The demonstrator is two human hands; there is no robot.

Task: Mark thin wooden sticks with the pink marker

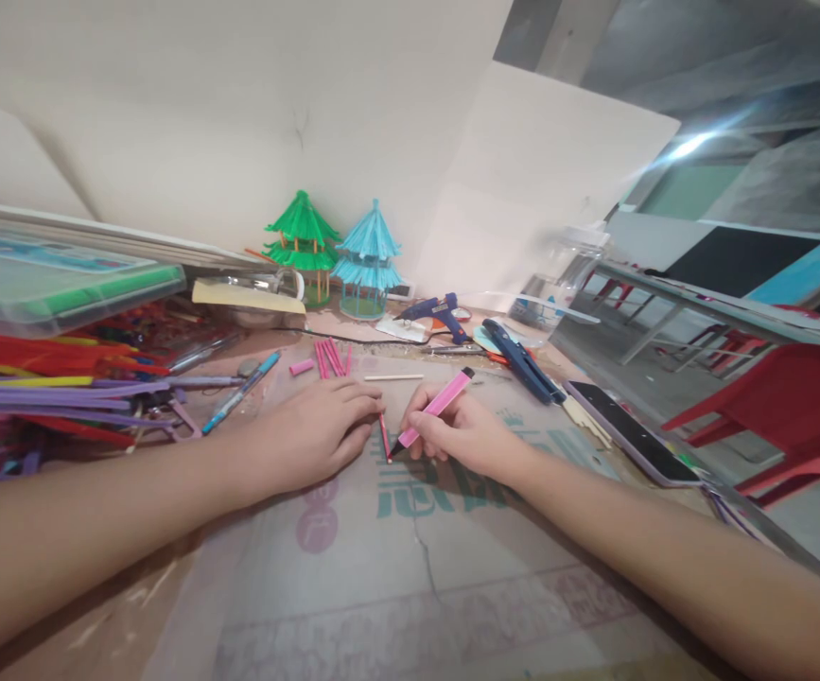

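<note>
My right hand is closed round a pink marker, its black tip angled down to the near end of a thin stick. That stick is coloured pink along most of its length, with a pale end. My left hand lies over the plastic sheet, fingertips pressed at the stick's far end. Beyond the hands, an uncoloured stick lies crosswise. Several pink sticks rest near a pink marker cap behind my left hand.
Two small pavilion models, green and blue, stand at the back. A glue gun, a utility knife and a phone lie to the right. Pipe cleaners, a blue pen and a plastic box are left.
</note>
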